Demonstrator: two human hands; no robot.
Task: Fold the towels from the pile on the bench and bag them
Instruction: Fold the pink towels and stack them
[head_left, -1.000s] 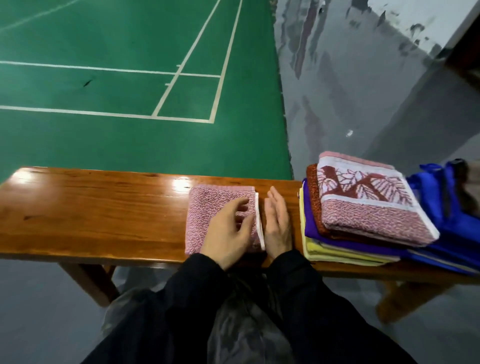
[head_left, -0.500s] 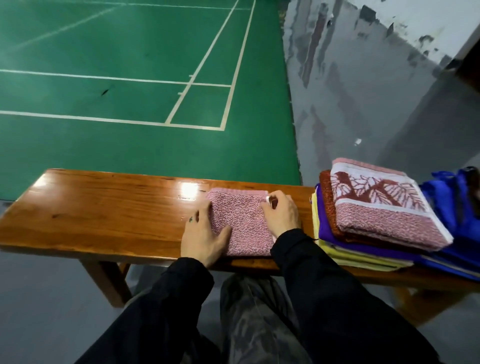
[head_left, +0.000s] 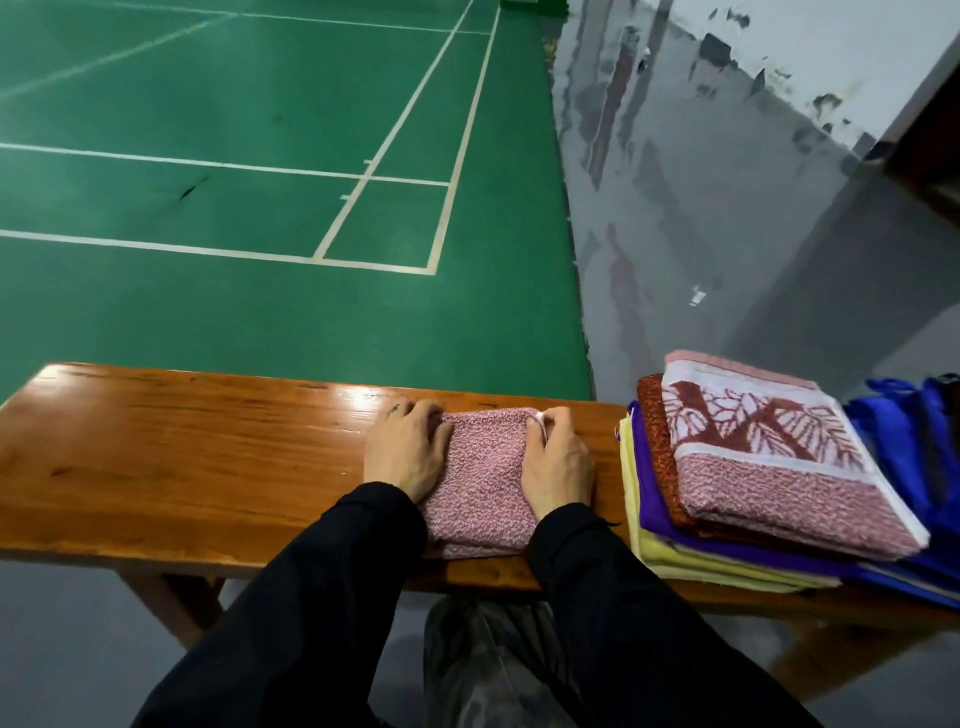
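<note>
A small folded pink towel (head_left: 483, 483) lies on the wooden bench (head_left: 208, 457) in front of me. My left hand (head_left: 402, 449) clasps its left edge, fingers curled over the far left corner. My right hand (head_left: 558, 462) clasps the right edge and pinches a white hem at the far right corner. To the right sits a pile of folded towels (head_left: 727, 499): a pink one with a red leaf pattern (head_left: 769, 457) on top, then rust, purple and yellow ones. A blue bag (head_left: 914, 467) lies beyond the pile at the frame's right edge.
The bench's left half is bare wood. Beyond it lies a green court floor with white lines (head_left: 260, 208) and a grey wet floor (head_left: 727, 234) on the right. My dark sleeves and knees fill the bottom of the view.
Both hands have shifted from flat on the towel's right side to one on each side edge. Now they grip the far corners.
</note>
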